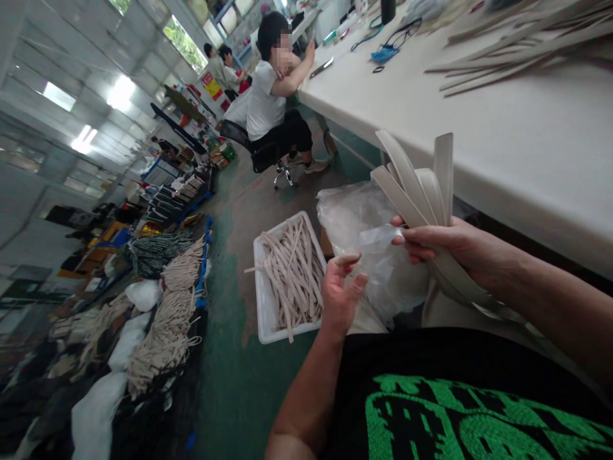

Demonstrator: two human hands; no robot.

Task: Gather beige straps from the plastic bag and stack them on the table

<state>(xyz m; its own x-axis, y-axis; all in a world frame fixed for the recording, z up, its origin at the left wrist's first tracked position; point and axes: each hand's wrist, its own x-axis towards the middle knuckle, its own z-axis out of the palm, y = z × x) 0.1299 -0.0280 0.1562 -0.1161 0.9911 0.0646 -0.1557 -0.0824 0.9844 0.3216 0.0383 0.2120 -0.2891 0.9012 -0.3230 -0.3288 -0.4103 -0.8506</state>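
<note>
My right hand [447,243] is closed around several flat beige straps [416,185]. Their ends fan upward past the fingers, and the rest hangs down behind the wrist toward my lap. To the left of it, my left hand [341,291] has loosely bent fingers with the thumb apart, and nothing shows in it. Just behind both hands lies a crumpled clear plastic bag [352,207], partly covered by the fingers. A white plastic bin [262,313] full of similar beige strips [293,271] stands on the floor beyond my left hand.
A long white table [507,128] runs along the right, with loose strips [522,54], a knife [322,67] and glasses [407,32] on top. A person [268,96] sits on an office chair at its far side. Strap bundles [165,332] are piled on the left.
</note>
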